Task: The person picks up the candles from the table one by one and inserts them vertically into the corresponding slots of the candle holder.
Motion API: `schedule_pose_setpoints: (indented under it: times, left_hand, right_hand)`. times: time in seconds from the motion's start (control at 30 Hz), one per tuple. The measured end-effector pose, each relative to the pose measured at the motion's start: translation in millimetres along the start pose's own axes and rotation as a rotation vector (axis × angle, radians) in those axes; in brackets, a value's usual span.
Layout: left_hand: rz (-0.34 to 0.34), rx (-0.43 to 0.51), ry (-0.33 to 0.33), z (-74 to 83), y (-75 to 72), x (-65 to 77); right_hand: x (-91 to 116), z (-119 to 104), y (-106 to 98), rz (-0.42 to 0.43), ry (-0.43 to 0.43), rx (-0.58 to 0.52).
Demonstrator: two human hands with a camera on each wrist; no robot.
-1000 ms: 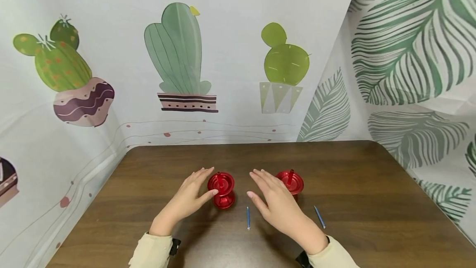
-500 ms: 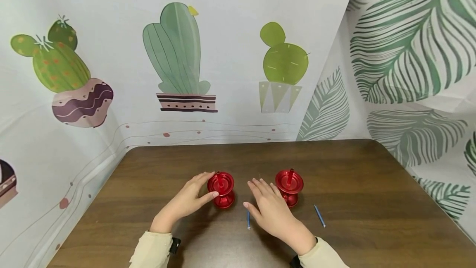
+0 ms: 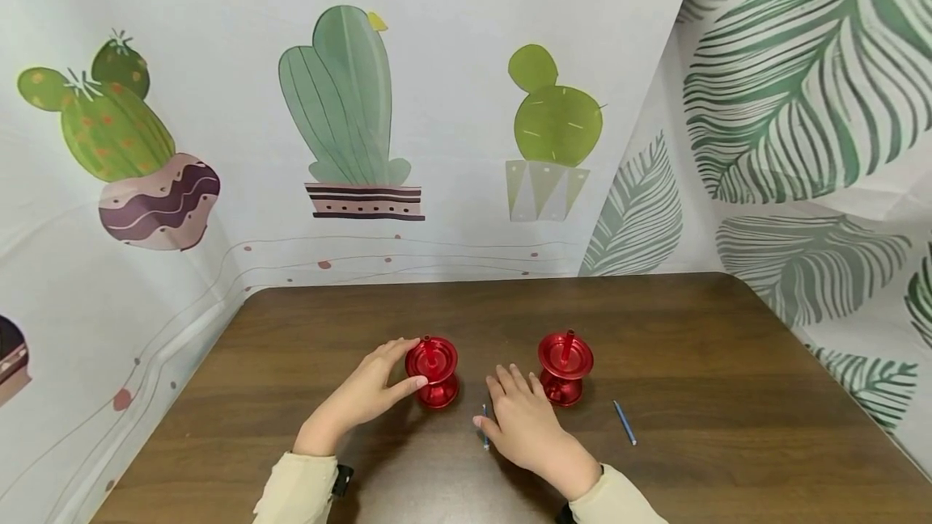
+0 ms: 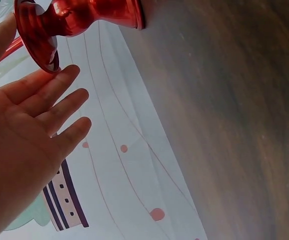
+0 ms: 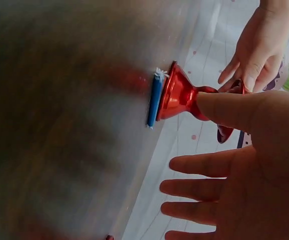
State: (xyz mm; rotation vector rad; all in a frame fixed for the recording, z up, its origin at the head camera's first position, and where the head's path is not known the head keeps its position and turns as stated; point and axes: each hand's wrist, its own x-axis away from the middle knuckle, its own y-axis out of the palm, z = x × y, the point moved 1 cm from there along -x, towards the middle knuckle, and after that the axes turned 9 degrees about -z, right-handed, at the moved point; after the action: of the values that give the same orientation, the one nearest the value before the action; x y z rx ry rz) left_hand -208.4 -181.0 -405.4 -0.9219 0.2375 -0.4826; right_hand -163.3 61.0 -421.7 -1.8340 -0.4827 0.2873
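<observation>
Two shiny red candle holders stand upright on the table. My left hand (image 3: 367, 390) is at the left candle holder (image 3: 433, 370), thumb at the near side of its dish and fingertips at the far-left rim. In the left wrist view the index finger touches the dish rim (image 4: 34, 42), while the other fingers stretch past it. My right hand (image 3: 520, 419) is spread low over the table, thumb above a slim blue candle (image 3: 485, 437) with whitish ends. No thing lies in its grasp. Just behind its fingers is the right candle holder (image 3: 565, 368).
A second blue candle (image 3: 624, 423) lies to the right of the right candle holder. The brown wooden table (image 3: 699, 346) meets a wall cloth (image 3: 466, 103) printed with cacti and leaves at its back edge.
My right hand has come down and slightly left, away from the right candle holder, to the nearer blue candle. My left hand has closed in slightly on the left candle holder's dish.
</observation>
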Motion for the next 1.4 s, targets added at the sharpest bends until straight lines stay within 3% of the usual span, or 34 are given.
schedule_pose_setpoints:
  times: [0.37,0.7,1.13,1.4]
  left_hand:
    - [0.010,-0.020,0.017,1.6,-1.0,1.0]
    - [0.009,-0.021,0.006,2.7,-1.9,0.5]
    - [0.028,-0.027,0.028,0.5,0.5,0.4]
    - [0.024,-0.018,0.017,-2.0,2.9,-1.2]
  right_hand:
    - [1,-8,5,-0.090,0.032,0.100]
    - [-4,-11,5,0.029,-0.016,0.235]
    - [-10,-10,8,0.037,-0.028,0.264]
    - [-10,-9,-3,0.135,-0.102,0.206]
